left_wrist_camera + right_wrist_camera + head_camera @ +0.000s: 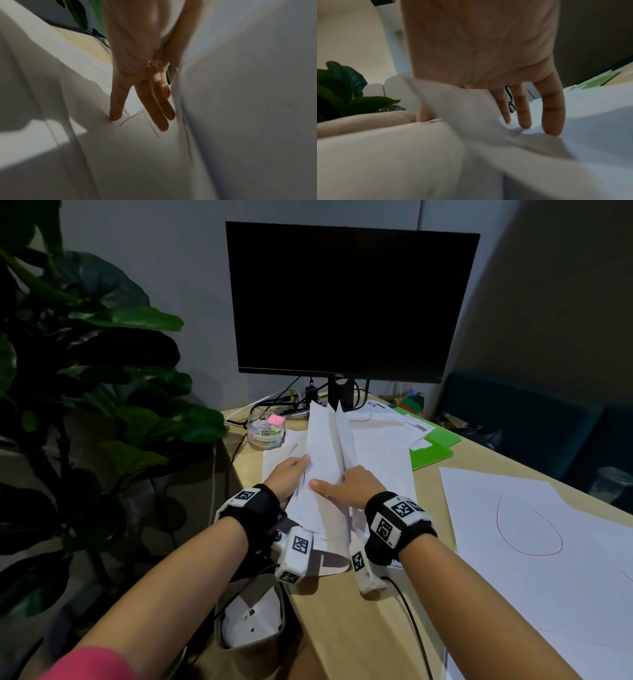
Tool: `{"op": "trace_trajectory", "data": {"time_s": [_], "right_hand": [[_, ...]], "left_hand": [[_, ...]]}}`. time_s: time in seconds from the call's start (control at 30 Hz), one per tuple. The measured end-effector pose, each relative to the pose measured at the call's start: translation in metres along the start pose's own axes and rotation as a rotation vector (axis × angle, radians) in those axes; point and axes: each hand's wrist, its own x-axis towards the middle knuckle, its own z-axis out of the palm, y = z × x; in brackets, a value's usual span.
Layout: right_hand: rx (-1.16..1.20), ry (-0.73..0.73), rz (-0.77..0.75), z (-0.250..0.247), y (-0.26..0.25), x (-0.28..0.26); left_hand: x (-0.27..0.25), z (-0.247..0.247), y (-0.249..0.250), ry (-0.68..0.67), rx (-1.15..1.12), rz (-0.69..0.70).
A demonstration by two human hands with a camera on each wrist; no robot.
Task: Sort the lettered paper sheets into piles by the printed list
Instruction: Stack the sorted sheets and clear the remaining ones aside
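I hold a bundle of white paper sheets bent upward over the desk's left part, in front of the monitor. My left hand pinches its left edge, thumb on top. Under the lifted sheets its straight fingers lie on a sheet with a red-drawn letter. My right hand pinches the right side, thumb across the top sheet. Its fingers press on a lower sheet, and a sheet curls between them and the thumb. A printed list lies behind, to the right.
A large sheet with a red loop lies on the desk at the right. Green folders sit under the list. A clear stationery tub, monitor and cables stand at the back. A leafy plant fills the left.
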Motion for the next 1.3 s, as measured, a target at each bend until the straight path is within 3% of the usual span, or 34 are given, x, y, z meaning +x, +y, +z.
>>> {"op": "trace_trajectory", "data": {"time_s": [0.4, 0.53, 0.63, 0.77, 0.93, 1.07, 1.17, 1.3], "right_hand": [[0.186, -0.005, 0.012, -0.012, -0.009, -0.010], [0.343, -0.042, 0.094, -0.018, -0.005, -0.007], [0.487, 0.008, 0.178, -0.024, -0.001, -0.006], [0.428, 0.220, 0.263, -0.037, 0.022, 0.000], [0.373, 0.177, 0.353, -0.044, 0.058, 0.002], [0.170, 0.065, 0.409, -0.044, 0.062, -0.005], [0.067, 0.069, 0.410, -0.039, 0.059, -0.003], [-0.236, 0.065, 0.336, -0.035, 0.045, -0.009]], "left_hand": [[-0.008, 0.009, 0.013, -0.166, -0.032, -0.015], [-0.010, 0.012, 0.013, -0.173, -0.066, -0.036], [-0.010, 0.016, 0.011, -0.131, -0.053, -0.042], [-0.008, 0.011, 0.006, 0.040, -0.019, -0.059], [-0.010, 0.000, -0.007, 0.261, -0.050, -0.102], [-0.013, -0.003, -0.009, 0.246, 0.011, -0.030], [-0.020, 0.000, -0.001, 0.177, 0.014, 0.039], [-0.027, 0.010, 0.012, 0.076, 0.110, 0.042]]}}
